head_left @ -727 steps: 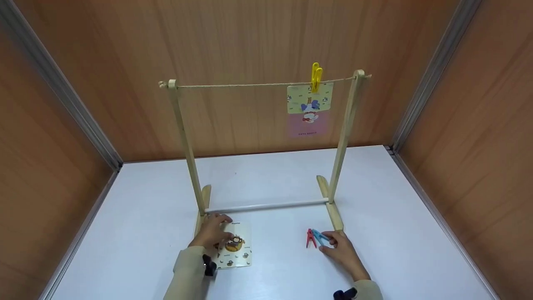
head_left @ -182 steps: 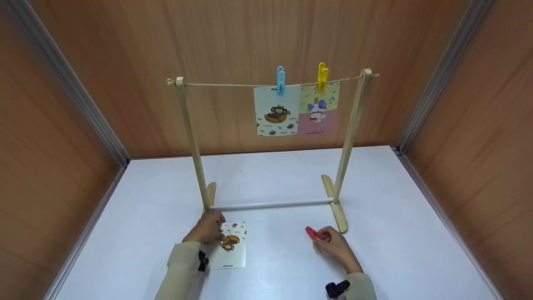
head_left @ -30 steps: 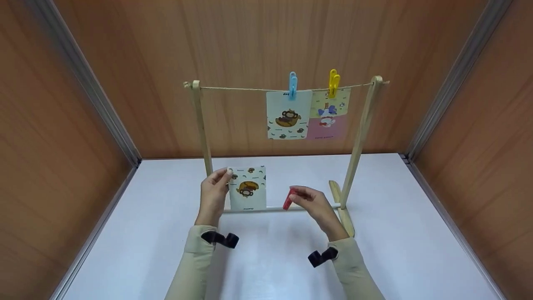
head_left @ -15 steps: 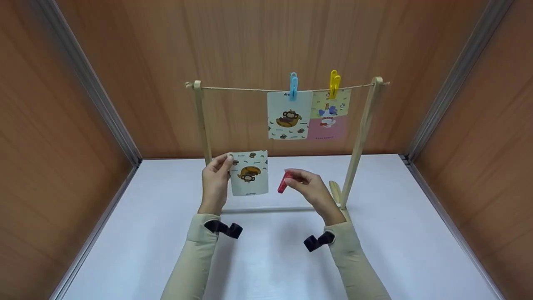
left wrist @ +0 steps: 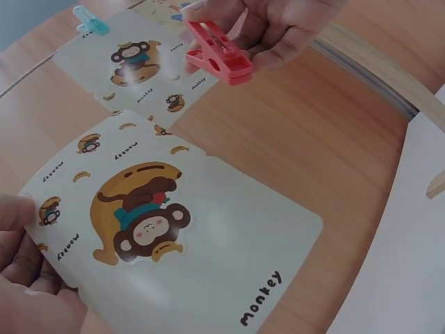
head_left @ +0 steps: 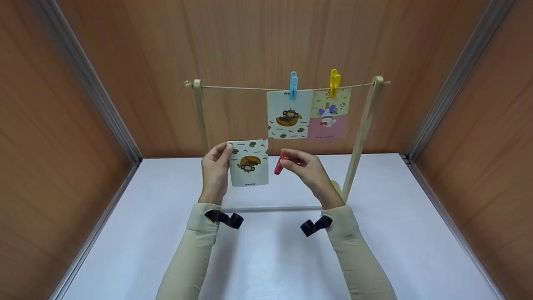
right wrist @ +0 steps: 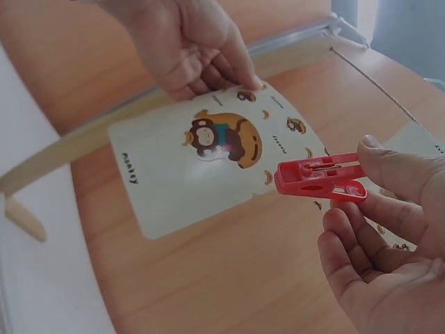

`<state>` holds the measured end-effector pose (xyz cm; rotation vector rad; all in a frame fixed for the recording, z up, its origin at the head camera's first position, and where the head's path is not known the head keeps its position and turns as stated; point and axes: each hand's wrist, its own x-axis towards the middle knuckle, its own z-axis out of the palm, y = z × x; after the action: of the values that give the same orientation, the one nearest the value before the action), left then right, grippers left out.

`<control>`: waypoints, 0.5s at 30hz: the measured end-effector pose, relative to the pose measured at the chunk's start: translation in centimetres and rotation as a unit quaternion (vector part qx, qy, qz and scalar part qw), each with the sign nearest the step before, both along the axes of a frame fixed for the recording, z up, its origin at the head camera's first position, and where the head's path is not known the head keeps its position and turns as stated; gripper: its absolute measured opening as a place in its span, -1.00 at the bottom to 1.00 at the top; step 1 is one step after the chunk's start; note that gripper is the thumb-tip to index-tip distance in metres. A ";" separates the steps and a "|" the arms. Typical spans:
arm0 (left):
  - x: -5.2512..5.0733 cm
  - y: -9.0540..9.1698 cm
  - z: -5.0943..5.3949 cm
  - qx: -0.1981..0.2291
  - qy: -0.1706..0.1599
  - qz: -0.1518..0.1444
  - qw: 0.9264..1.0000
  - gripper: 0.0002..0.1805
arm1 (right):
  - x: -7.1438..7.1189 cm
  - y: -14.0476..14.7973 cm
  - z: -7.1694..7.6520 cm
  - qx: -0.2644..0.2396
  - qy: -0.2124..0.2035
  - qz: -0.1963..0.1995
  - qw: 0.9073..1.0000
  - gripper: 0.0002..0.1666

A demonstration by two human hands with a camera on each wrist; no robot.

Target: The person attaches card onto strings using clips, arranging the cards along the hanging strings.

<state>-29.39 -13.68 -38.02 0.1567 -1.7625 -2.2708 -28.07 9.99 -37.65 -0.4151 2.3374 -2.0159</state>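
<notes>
My left hand (head_left: 215,173) pinches a white monkey-print card (head_left: 249,173) by its upper left edge; the monkey on it is upside down. Between the thumb and fingers of my right hand (head_left: 310,175) is a red clothespin (head_left: 280,163), just right of the card and apart from it. In the right wrist view the handles of the red clothespin (right wrist: 320,175) are pinched and its nose points toward the card (right wrist: 195,163). Above both hands runs a string (head_left: 233,88), where a blue clothespin (head_left: 293,85) holds another monkey card (head_left: 289,116).
A yellow clothespin (head_left: 334,83) holds a yellow-and-pink card (head_left: 328,125) near the right wooden post (head_left: 361,139). The left post (head_left: 201,116) rises behind my left hand. A white crossbar (head_left: 270,208) joins the stand low down, over the white table (head_left: 266,254).
Earlier, the blue clothespin and first monkey card went onto the string. Over the last second both hands have risen toward the string with the second card and red clothespin, which have drawn closer together.
</notes>
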 end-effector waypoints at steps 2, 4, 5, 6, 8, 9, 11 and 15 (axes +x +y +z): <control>-0.1 0.0 0.4 -0.003 0.001 0.003 1.000 -0.69 | -0.1 -0.2 0.7 -0.002 0.001 0.003 1.000 -0.45; -0.1 0.1 0.8 -0.003 0.002 0.006 1.000 -0.69 | -0.2 -0.3 1.4 0.001 0.001 0.003 1.000 -0.45; -0.2 0.1 1.0 -0.003 0.002 0.007 1.000 -0.69 | -0.3 -0.4 1.8 0.004 0.001 0.002 1.000 -0.45; -0.2 0.1 1.1 -0.001 0.002 0.008 1.000 -0.69 | -0.4 -0.5 2.1 0.006 0.003 0.003 1.000 -0.45; -0.4 0.1 1.4 0.003 0.006 0.008 1.000 -0.69 | -0.5 -0.7 2.9 0.005 0.010 0.009 1.000 -0.43; -0.4 0.2 1.6 0.005 0.010 0.008 1.000 -0.69 | -0.5 -0.8 3.2 0.003 0.012 0.011 1.000 -0.43; -0.5 0.2 1.8 0.006 0.019 0.008 1.000 -0.69 | -0.6 -0.9 3.9 -0.001 0.021 0.015 1.000 -0.44; -0.7 0.4 2.4 0.006 0.033 0.007 0.999 -0.71 | -0.8 -1.2 5.1 -0.001 0.041 0.015 0.999 -0.47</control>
<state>-30.08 -13.24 -35.61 0.0959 -1.7090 -2.2506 -28.85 8.78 -32.58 -0.5388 2.3615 -2.0251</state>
